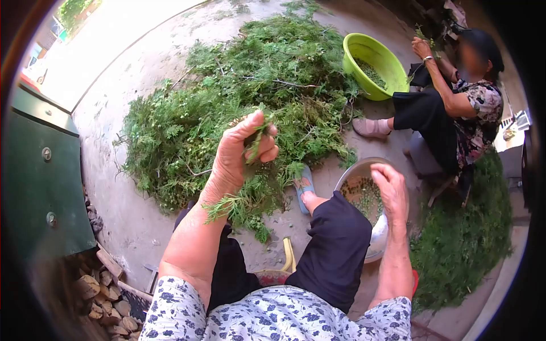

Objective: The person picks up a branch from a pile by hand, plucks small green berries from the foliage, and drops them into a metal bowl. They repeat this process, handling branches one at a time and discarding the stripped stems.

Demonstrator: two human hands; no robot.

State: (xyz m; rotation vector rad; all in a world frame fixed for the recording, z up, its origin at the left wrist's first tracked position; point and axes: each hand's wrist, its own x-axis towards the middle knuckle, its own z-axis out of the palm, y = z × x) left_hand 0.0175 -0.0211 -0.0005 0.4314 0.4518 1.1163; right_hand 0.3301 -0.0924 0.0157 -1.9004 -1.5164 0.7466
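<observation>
L hand (242,153) is raised at mid-frame, thumb & fingers pinched shut on a small green sprig (257,138), w/ the tip sticking up btwn the fingertips. More feathery green lies across the L wrist; can't tell if it's the same sprig or part of the heap behind. R hand (391,190) hangs palm-down over the metal bowl (348,173), fingers curled toward it; can't tell if it grips anything. The bowl sits on the ground just right of the R knee and holds small green bits (364,196). A big pile of cut foliage (227,102) is spread on the concrete ahead, and the foot in a blue sandal (305,183) touches its near edge. Beyond the pile a second person sits by a green plastic basin (348,57), one hand (422,48) lifted above it. A smaller green heap (460,250) lies at right, behind the bowl. Stacked firewood (105,298) & a green metal cabinet (40,176) are at far left.
</observation>
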